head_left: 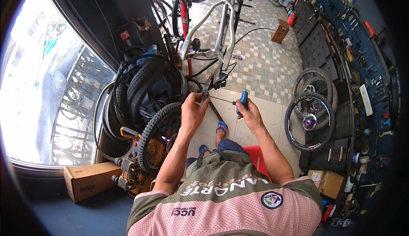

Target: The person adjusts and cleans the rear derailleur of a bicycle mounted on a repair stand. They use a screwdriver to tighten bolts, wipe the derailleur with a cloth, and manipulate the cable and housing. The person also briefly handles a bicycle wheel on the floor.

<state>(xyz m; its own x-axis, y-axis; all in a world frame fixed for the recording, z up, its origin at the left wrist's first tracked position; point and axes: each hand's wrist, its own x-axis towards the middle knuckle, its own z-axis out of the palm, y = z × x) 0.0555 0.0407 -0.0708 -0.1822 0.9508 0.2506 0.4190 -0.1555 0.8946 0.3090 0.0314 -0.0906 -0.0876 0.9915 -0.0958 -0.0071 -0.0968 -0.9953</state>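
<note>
A silver bicycle frame point(226, 23) stands in front of me, with a dark mechanism point(220, 82) at its near lower end. My left hand point(194, 111) is closed, its fingers pinching a small metal bicycle part point(205, 93) just below that mechanism; the fingertips partly hide it. Inside my right hand point(252, 117) is the blue handle of a T-handle hex key point(243, 101). Its thin shaft runs leftward, with the tip close to the part in my left hand. Whether the tip touches the part I cannot tell.
Several tires point(140, 82) and a knobby wheel point(154, 138) crowd my left, beside a cardboard box point(91, 180). Bicycle wheels point(310, 121) lean against dark cabinets on the right, under a tool wall point(362, 44). A wooden box point(280, 30) stands farther off on the tiles.
</note>
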